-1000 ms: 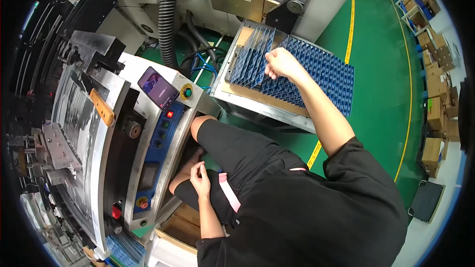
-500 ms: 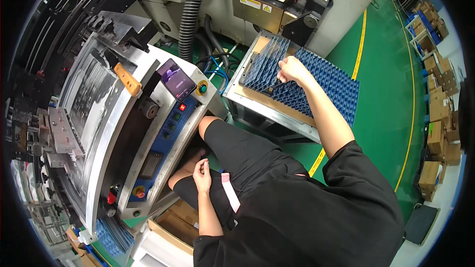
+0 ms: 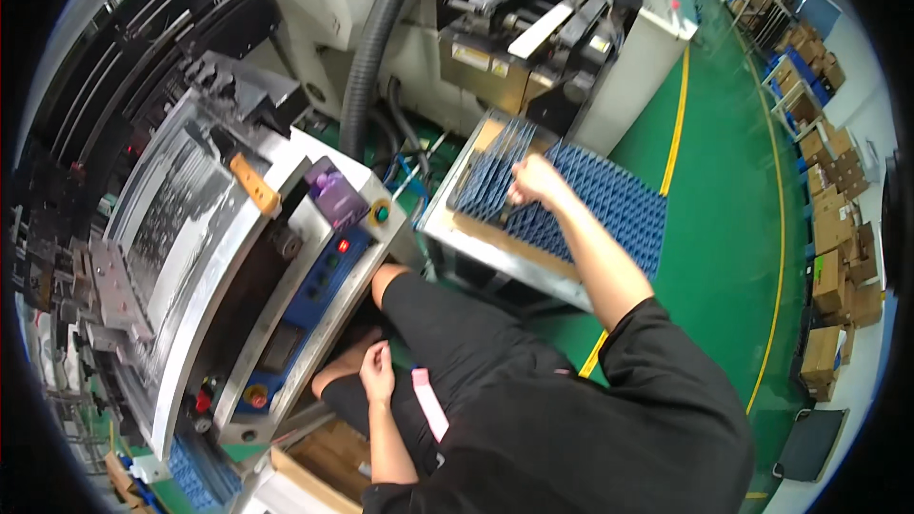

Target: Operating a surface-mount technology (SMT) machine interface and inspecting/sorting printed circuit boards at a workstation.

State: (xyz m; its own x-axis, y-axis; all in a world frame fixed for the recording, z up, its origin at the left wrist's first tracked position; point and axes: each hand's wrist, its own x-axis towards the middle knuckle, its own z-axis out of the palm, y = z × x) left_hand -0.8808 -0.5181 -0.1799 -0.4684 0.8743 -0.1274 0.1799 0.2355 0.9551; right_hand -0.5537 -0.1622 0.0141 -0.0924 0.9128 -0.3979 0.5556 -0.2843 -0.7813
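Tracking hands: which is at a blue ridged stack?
The right hand, over the blue ridged stack on the stand; the left hand is by the thighs.

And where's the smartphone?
Left of centre in the head view, the smartphone is beside the blue control panel, between the wooden handle and the green push button.

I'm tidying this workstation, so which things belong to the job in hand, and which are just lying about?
Seems part of the job:
blue ridged sheets, with the right hand at them
table under them

Seems just lying about:
phone
cardboard boxes at far right
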